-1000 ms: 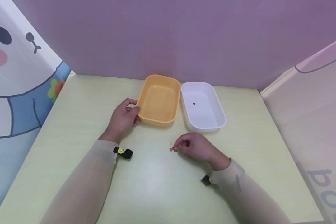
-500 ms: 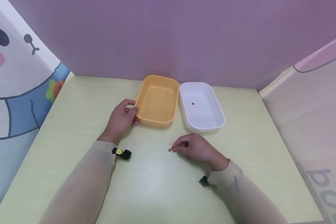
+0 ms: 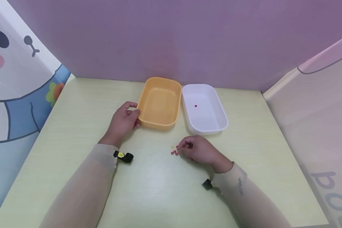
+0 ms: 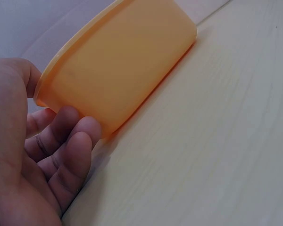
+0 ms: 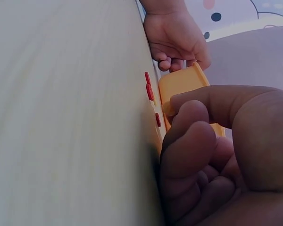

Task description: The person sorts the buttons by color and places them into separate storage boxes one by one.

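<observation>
My left hand (image 3: 123,119) grips the near-left side of an orange plastic tray (image 3: 159,124). In the left wrist view, some fingers curl beneath the tray's rim (image 4: 49,77) against its outer wall. My right hand (image 3: 200,149) is low over the table, thumb and index finger pinching a small yellow disc (image 5: 168,108) that shows at their tips in the right wrist view. Several small red discs (image 3: 174,152) lie on the table by those fingertips, with a pale yellow disc (image 3: 172,147) beside them. A white tray (image 3: 206,128) holds one red disc (image 3: 195,106).
Both trays stand side by side near the purple back panel (image 3: 165,41). Panels with printed pictures border the pale table (image 3: 148,193) at left and right. Black straps (image 3: 125,156) hang at the sleeve cuffs.
The right fingertips dip onto the red discs and then lift slightly away, leaving one red disc visible nearer the index finger. The left hand keeps its grip on the orange tray.
</observation>
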The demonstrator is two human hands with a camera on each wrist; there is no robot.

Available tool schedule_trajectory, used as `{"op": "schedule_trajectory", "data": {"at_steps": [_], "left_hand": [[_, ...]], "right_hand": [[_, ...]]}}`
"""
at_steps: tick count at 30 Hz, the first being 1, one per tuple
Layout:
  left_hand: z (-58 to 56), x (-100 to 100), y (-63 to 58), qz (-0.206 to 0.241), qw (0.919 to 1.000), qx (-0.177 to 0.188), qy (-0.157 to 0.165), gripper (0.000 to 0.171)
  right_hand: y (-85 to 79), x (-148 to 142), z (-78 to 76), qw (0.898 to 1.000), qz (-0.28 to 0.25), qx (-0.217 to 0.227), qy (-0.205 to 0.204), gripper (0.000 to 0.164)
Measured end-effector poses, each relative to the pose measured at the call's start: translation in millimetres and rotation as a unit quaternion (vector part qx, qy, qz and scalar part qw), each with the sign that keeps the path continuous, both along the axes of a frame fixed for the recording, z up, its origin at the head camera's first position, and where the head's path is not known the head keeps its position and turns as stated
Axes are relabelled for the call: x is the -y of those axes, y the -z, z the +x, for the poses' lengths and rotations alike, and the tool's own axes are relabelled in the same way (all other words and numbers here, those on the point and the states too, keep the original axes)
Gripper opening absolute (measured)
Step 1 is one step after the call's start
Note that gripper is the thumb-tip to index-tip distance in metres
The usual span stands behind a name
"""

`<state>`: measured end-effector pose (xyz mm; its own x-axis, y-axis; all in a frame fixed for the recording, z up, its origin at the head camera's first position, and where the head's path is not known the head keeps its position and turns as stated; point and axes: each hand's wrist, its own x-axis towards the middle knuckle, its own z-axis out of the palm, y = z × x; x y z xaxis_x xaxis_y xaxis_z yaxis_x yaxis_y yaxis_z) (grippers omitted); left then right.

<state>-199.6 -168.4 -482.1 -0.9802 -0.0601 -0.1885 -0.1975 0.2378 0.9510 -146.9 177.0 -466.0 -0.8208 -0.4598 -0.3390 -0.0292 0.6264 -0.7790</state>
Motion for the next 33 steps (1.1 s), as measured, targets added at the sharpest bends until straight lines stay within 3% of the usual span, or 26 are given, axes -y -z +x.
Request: {"op": "schedule_trajectory", "data": {"at_steps": [8,33], "left_hand": [[-2.0,-0.1,3.5,0.006,1.0000,-0.005,0.000,0.032],[-1.6,0.4,1.6,0.003,0.9999,-0.014,0.004,0.032]], "right_hand": [[0.8,-1.9,-1.6,0.999,-0.022,0.025,0.009,0.006],[-3.6,-3.8,-1.9,0.999,-0.040,0.029,0.021,0.010]]}}
